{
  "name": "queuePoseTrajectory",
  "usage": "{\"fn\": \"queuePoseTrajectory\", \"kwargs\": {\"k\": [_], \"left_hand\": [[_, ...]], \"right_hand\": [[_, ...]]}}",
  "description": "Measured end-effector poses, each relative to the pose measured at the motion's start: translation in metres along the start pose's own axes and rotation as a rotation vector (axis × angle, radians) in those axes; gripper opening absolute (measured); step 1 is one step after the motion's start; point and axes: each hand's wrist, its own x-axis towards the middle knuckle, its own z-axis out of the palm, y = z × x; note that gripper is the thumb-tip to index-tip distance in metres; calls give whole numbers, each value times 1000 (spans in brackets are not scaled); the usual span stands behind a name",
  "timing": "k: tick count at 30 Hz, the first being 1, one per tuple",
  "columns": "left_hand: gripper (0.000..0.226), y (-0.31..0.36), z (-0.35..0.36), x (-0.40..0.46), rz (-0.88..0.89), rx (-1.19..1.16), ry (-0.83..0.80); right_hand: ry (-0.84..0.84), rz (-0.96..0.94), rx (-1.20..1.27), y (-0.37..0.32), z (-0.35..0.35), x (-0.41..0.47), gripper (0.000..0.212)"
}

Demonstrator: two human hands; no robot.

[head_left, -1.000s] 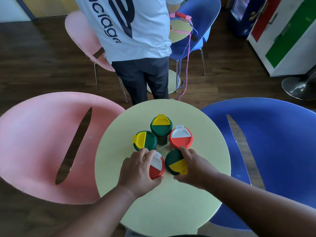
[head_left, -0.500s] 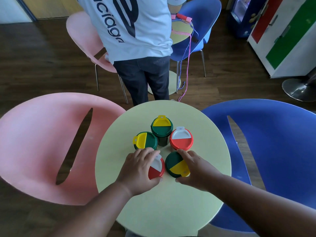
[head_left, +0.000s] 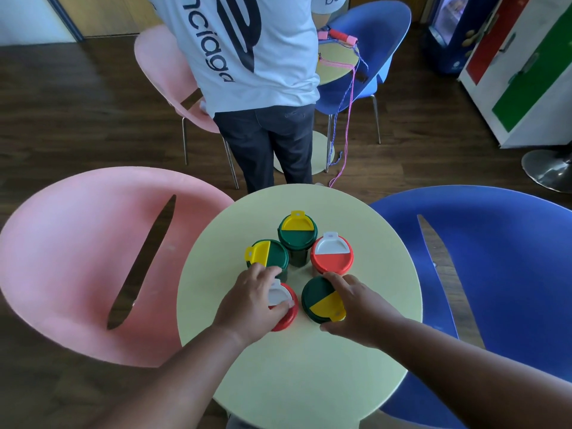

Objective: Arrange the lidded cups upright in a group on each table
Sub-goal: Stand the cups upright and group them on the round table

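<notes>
Several lidded cups stand upright in a tight cluster on a round pale yellow table (head_left: 365,360). At the back is a green cup with a green-and-yellow lid (head_left: 297,231), left of it another green-and-yellow one (head_left: 268,253), right of it a red cup with a red-and-white lid (head_left: 331,255). My left hand (head_left: 252,301) grips the near red-and-white cup (head_left: 283,300), covering most of it. My right hand (head_left: 360,305) grips the near green-and-yellow cup (head_left: 322,300) from its right side.
A pink chair (head_left: 77,261) sits left of the table and a blue chair (head_left: 495,274) right. A person in a white shirt (head_left: 247,51) stands just beyond the table, by a second small table (head_left: 337,61) with cords, another pink chair (head_left: 161,66) and another blue chair (head_left: 380,29).
Both hands stay on the two near cups. The near green-and-yellow cup has turned slightly, its yellow tab swinging to the right; the group looks a little tighter.
</notes>
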Motion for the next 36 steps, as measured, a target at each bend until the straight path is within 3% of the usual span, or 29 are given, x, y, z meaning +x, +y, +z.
{"fn": "queuePoseTrajectory", "kwargs": {"k": [6, 18, 27, 32, 36], "left_hand": [[23, -5, -5, 5, -36, 55, 42], [39, -2, -3, -8, -395, -170, -46], [23, 5, 1, -11, -749, -752, -113], [36, 0, 5, -9, -593, -398, -110], [36, 1, 6, -6, -605, -475, -107]], "right_hand": [[-5, -7, 7, 1, 0, 0, 101], [5, 12, 20, 7, 1, 0, 98], [10, 11, 48, 10, 2, -1, 100], [-8, 31, 58, 6, 4, -1, 101], [-9, 47, 77, 5, 3, -2, 100]]}}
